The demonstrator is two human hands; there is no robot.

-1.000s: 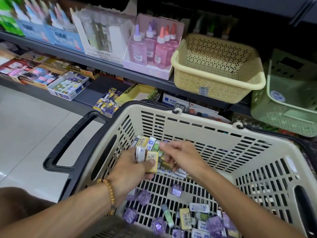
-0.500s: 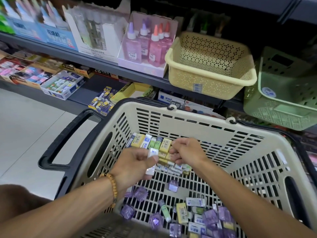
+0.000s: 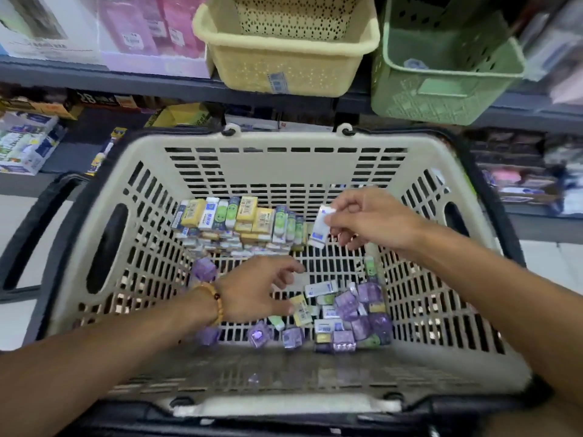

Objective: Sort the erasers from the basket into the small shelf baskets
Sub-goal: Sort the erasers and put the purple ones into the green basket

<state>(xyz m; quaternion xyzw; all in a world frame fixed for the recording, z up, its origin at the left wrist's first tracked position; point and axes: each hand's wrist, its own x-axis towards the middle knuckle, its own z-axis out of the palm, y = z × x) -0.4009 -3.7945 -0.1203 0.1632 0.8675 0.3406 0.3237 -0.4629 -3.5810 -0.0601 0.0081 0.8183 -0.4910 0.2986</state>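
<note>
A beige shopping basket holds a stacked row of yellow, white and green erasers at its far wall and a loose pile of purple and white erasers near the front right. My right hand pinches a white eraser with blue print just right of the stack. Lower down, my left hand reaches over the loose pile, fingers spread, a thumb tip by a yellow eraser. On the shelf above stand a yellow small basket and a green small basket.
Pink and white product boxes stand on the shelf left of the yellow basket. Lower shelves carry stationery boxes at the left and blurred goods at the right. The basket's black handles stick out at its sides.
The hands have parted from the stack: the right has lifted away to the right with one white eraser, the left has dropped toward the loose pile. The view has tilted down and shifted right.
</note>
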